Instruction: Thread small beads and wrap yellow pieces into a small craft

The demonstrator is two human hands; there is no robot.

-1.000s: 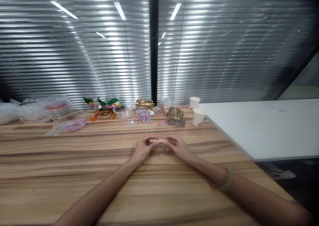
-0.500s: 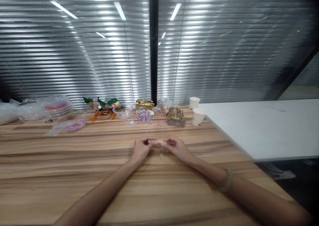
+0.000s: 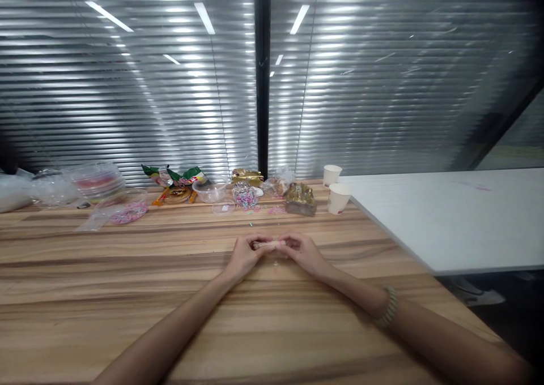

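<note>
Between my two hands is a small pale, elongated thing, too blurred and too covered by fingers to name. My left hand pinches its left end between thumb and fingers. At its right end my right hand, with a beaded bracelet further up that arm, is closed in a similar pinch. The fingertips of both hands nearly meet. A tiny pale crumb-like bit lies on the wooden table just below the fingers.
Along the back stand a stack of clear plastic containers, green snack packets, a clear bowl, a heap of small pastel pieces, a gold-wrapped box and two paper cups. A white table adjoins on the right.
My left hand has shifted slightly right, closer to my right hand, and its fingers have moved along the pale thing. My right hand has barely moved.
</note>
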